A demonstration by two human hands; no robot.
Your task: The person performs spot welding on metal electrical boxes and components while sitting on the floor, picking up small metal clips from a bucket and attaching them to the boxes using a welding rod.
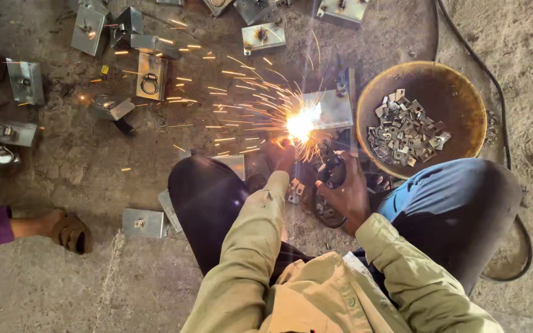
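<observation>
Nearest us, our left hand (280,154) reaches to the bright white welding flare (301,123); glare hides its fingers, so we cannot tell how it is set or what it grips. Our right hand (347,191) is closed around a dark tool handle (330,169) just beside it. The flare sits on the edge of an upright grey sheet-metal box (331,110), directly ahead of our knees, and orange sparks spray leftward over the floor.

Right of the box stands one round rusty metal bowl (458,92) holding a heap of small bent grey metal clips (407,128), too many to count. A black cable (495,92) curves around the bowl.

Further left, at least ten similar flat grey metal plates with rings (150,77) lie scattered on the dusty concrete. Another person's sandalled foot (69,231) rests at the left edge.
</observation>
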